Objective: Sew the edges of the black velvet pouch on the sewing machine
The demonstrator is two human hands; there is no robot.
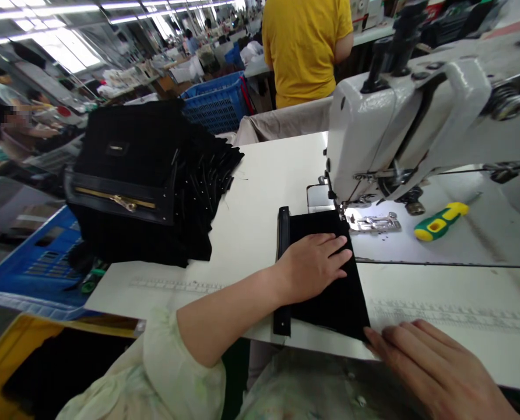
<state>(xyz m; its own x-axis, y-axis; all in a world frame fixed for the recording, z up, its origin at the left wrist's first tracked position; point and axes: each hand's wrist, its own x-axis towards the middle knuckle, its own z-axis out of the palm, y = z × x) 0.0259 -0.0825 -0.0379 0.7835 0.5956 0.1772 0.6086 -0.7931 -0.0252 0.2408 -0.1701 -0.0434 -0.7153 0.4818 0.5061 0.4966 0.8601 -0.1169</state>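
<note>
A black fabric panel (330, 312) with a dark leather-like strip (283, 321) along its left side lies on the white sewing table (260, 192). Its far edge reaches under the needle area of the white sewing machine (360, 134). My left hand (310, 265) rests flat on the panel, fingers stretched toward the machine. At the panel's near right corner, my right hand (430, 364) has its fingertips closed on the edge; part of the grip is hidden.
A tall pile of black panels (155, 134) with gold zippers stands on the left of the table. A green and yellow screwdriver (441, 221) lies right of the needle. Blue crates (216, 102) and a yellow bin (6, 356) surround the table. A person in a yellow shirt (306, 46) is ahead.
</note>
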